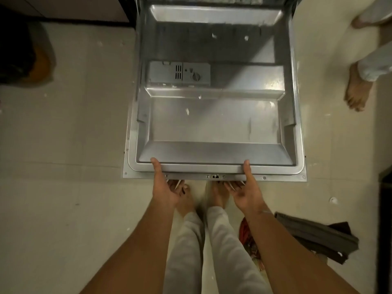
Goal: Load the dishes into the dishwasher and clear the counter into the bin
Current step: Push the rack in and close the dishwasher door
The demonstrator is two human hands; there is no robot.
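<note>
Door-opening step, I reckon: my left hand (pixel 167 188) and right hand (pixel 244 193) grip the front lip of the dishwasher door (pixel 214 124), thumbs on top, fingers (pixel 231 186) curled under, door flat open, so next I let go and fetch dishes.

Top edge cuts off everything behind the dishwasher door (pixel 214 124) — inside not visible. On left hand (pixel 167 192) and right hand (pixel 244 194) the fingers tuck under the door's front lip, mostly out of sight. At right, a bare foot (pixel 357 92) and trouser leg (pixel 373 66), their owner otherwise cropped out; dark bundle (pixel 21 56) at left edge blurred — can't identify.
</note>
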